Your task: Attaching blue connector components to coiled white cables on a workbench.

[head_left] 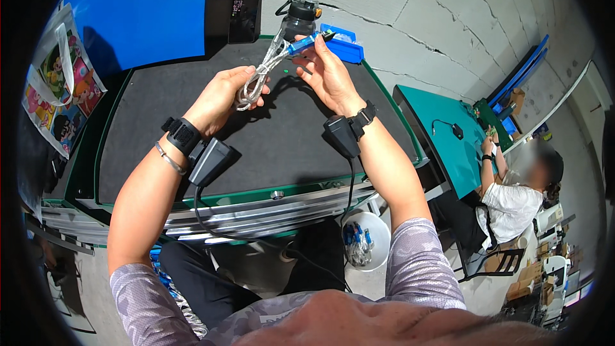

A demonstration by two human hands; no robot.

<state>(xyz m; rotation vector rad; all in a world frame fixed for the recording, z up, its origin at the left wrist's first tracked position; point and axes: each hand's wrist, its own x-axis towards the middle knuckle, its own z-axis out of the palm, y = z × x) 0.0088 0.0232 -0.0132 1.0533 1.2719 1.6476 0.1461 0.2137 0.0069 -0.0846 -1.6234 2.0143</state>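
Observation:
My left hand (225, 97) is closed round a coiled cable (261, 78) with a clear, silvery jacket, held above the dark mat. At the cable's far end is a blue connector (303, 44), pinched between the thumb and fingers of my right hand (328, 77). A small dark tip with a bit of green shows past my right thumb. The cable's strands run in a bundle from one hand to the other. Part of the coil is hidden behind my left fingers.
A dark bottle (299, 20) and a blue bin (341, 45) stand behind my hands; a phone (245, 16) leans at the back wall. Below the bench edge, a white bucket (380, 238) holds similar blue-ended cables. Right, a co-worker (512, 208) sits at a green table (442, 129).

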